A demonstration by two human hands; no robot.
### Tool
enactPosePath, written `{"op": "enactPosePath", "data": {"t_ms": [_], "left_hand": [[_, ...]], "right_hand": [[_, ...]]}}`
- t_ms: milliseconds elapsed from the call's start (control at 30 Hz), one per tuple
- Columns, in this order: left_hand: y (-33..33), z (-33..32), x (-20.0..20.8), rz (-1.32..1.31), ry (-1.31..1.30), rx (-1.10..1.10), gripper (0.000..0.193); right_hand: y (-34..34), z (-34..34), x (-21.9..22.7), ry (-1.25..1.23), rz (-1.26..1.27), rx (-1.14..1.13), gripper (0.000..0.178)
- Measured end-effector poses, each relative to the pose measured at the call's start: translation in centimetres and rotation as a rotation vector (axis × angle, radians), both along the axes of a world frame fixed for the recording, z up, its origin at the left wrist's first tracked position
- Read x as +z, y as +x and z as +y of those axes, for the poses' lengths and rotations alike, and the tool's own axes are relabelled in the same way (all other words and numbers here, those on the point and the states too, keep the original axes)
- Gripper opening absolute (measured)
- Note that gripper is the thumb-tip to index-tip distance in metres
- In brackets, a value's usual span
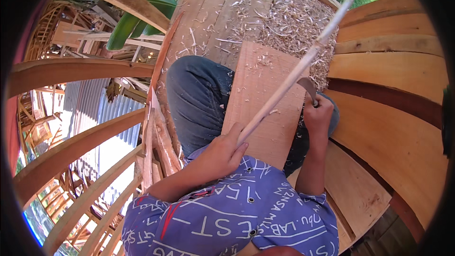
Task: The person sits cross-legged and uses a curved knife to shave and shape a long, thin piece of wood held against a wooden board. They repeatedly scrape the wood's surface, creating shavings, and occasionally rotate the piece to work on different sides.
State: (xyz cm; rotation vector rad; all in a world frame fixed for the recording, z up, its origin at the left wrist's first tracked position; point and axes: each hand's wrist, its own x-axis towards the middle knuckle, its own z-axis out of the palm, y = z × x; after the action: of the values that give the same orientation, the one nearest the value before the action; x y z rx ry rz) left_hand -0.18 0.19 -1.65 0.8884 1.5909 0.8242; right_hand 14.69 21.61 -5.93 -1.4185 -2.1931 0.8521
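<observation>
A long pale wooden stick (290, 81) slants up and to the right across my lap. My left hand (227, 149) is closed round its near end, close to my shirt. In my right hand (318, 114), a knife with a curved blade (307, 85) is gripped by its handle, which the fingers mostly hide. The blade lies just right of the stick; whether it touches the wood I cannot tell. Under the stick a flat wooden board (258, 99) rests across my legs, with a few shavings on it.
Curled wood shavings (298, 16) are heaped on the plank floor (208, 14) ahead. A wall of wide boards (388, 76) stands close on the right. Slatted rails (85, 137) run along the left, with corrugated metal sheets (90, 104) beyond them. A green leaf (142, 14) hangs at the upper left.
</observation>
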Motion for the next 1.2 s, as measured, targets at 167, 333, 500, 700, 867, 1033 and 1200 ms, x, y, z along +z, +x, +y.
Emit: {"op": "enactPosePath", "data": {"t_ms": [167,333,500,700,867,1033,1200], "left_hand": [[-0.8,2.0,0.2,-0.020,0.094,0.063,0.031],[-0.3,2.3,1.1,0.022,0.022,-0.020,0.031],[0.9,2.3,1.4,0.101,-0.053,-0.092,0.030],[1.9,2.2,1.4,0.033,-0.052,-0.149,0.030],[1.9,0.9,1.0,-0.034,-0.051,-0.142,0.033],[0.5,1.3,0.1,-0.166,-0.071,0.019,0.029],[0.2,2.2,0.3,-0.181,-0.104,0.019,0.029]], "right_hand": [[-0.7,-4.1,-0.3,-0.153,-0.043,0.131,0.016],[-0.3,-3.4,0.1,0.005,-0.060,0.090,0.014],[1.3,-1.4,-0.5,0.161,-0.102,0.031,0.014],[2.0,0.5,-1.3,0.130,-0.148,-0.137,0.015],[2.3,3.7,-2.0,-0.023,-0.050,-0.264,0.019],[0.3,0.3,-1.0,-0.098,-0.081,-0.047,0.018],[0.4,-3.6,-1.3,-0.085,-0.060,0.111,0.017]]}}
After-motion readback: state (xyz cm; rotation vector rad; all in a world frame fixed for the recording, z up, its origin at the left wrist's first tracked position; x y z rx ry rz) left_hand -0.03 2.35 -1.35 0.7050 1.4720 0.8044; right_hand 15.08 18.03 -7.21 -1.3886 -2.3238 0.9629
